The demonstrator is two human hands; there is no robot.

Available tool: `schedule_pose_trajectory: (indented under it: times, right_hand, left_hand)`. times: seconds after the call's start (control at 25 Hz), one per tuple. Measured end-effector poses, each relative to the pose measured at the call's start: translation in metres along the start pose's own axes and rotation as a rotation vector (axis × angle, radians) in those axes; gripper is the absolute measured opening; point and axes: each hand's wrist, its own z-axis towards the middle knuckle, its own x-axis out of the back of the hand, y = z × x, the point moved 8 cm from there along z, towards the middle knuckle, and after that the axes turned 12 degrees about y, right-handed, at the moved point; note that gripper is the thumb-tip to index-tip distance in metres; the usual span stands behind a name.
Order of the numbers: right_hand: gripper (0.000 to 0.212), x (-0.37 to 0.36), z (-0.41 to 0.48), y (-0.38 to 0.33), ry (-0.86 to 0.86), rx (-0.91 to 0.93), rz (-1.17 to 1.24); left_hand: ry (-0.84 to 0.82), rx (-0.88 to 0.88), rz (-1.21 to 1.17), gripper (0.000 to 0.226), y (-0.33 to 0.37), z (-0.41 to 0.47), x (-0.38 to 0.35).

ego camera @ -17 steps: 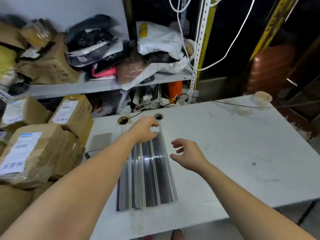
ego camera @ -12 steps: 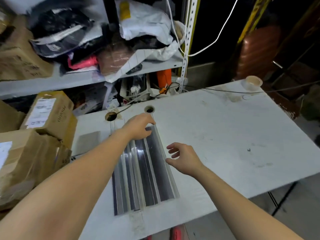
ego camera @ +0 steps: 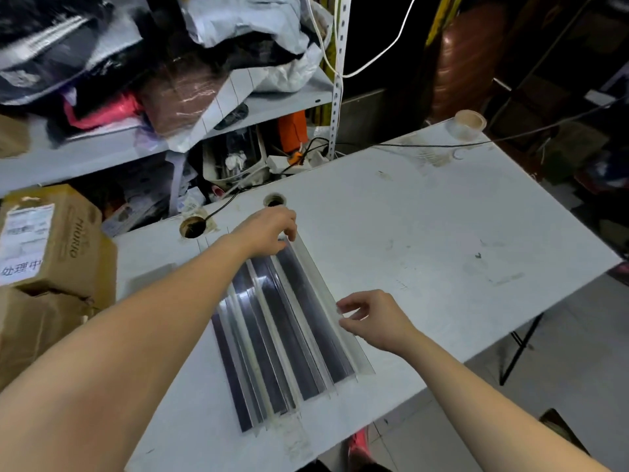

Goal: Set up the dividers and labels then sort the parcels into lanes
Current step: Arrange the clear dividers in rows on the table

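Several clear plastic dividers [ego camera: 279,321] lie side by side on the white table [ego camera: 408,233], running from near the back to the front edge. My left hand [ego camera: 269,229] grips the far end of the rightmost divider [ego camera: 323,301], fingers curled over its top. My right hand [ego camera: 371,318] pinches the same divider's right edge about halfway along. Cardboard parcels [ego camera: 47,240] with white labels are stacked off the table's left side.
Two round cable holes [ego camera: 194,228] sit at the table's back left, a cable running through one. A roll of tape [ego camera: 469,122] lies at the far right corner. Cluttered shelves [ego camera: 170,107] of bags stand behind. The floor drops away at right.
My right hand has moved in from beside the dividers and now pinches the rightmost divider's edge. My left hand stays on the far end. The camera has shifted right and closer.
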Motion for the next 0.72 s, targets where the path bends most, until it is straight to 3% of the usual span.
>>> schedule_pose_trajectory:
  times: [0.32,0.72]
  right_hand:
    - [0.037,-0.001,-0.012,0.010,0.075,-0.031,0.006]
    - [0.038,0.041,-0.007,0.033,0.090,-0.037,-0.057]
  left_hand:
    - [-0.093,-0.020,-0.015,0.018,-0.009,0.008,-0.004]
    - [0.019,-0.006,-0.054,0.016,-0.020,0.041,0.011]
